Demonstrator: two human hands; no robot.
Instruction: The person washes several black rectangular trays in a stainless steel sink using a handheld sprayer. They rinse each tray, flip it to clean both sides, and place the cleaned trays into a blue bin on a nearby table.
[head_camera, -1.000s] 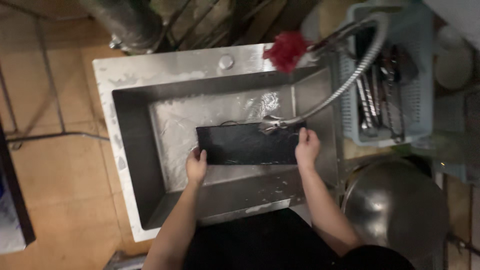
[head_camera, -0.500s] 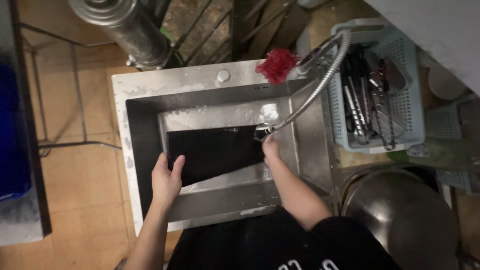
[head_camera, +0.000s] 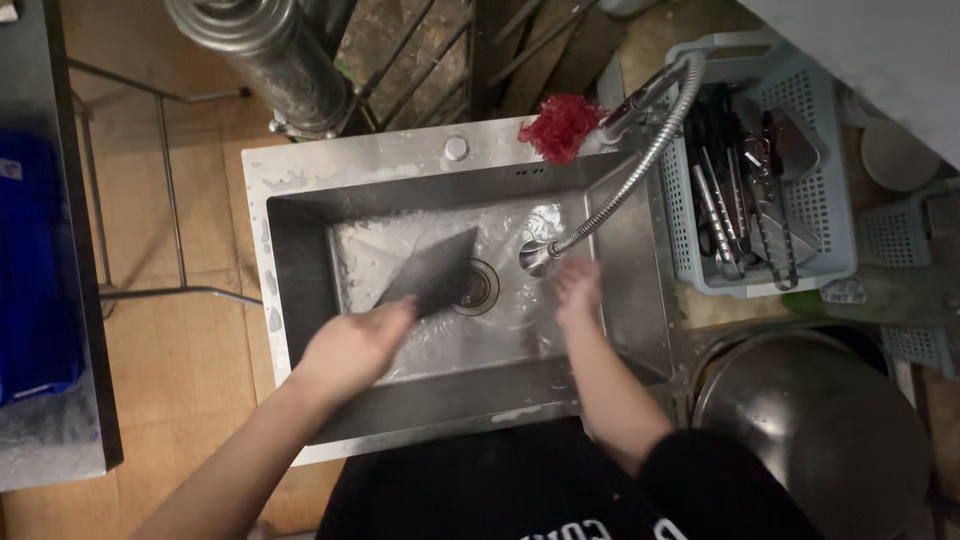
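Observation:
My left hand (head_camera: 350, 350) grips a dark rectangular tray (head_camera: 432, 272) by one end and holds it tilted, edge-on, inside the steel sink (head_camera: 300, 300), over the drain (head_camera: 478, 288). My right hand (head_camera: 577, 290) is blurred, off the tray, just below the spray head (head_camera: 537, 257) of the flexible hose tap (head_camera: 640, 165). Whether its fingers hold anything is unclear. Water wets the sink floor.
A red scrubber (head_camera: 560, 128) lies on the sink's back rim. To the right stands a pale blue basket (head_camera: 680, 200) of utensils, with a large metal bowl (head_camera: 810, 420) below it. A steel cylinder (head_camera: 265, 60) is at the back left, a blue bin (head_camera: 35, 260) far left.
Both hands held the tray flat across the sink. My right hand let go and moved under the spray head, and my left hand turned the tray up on edge.

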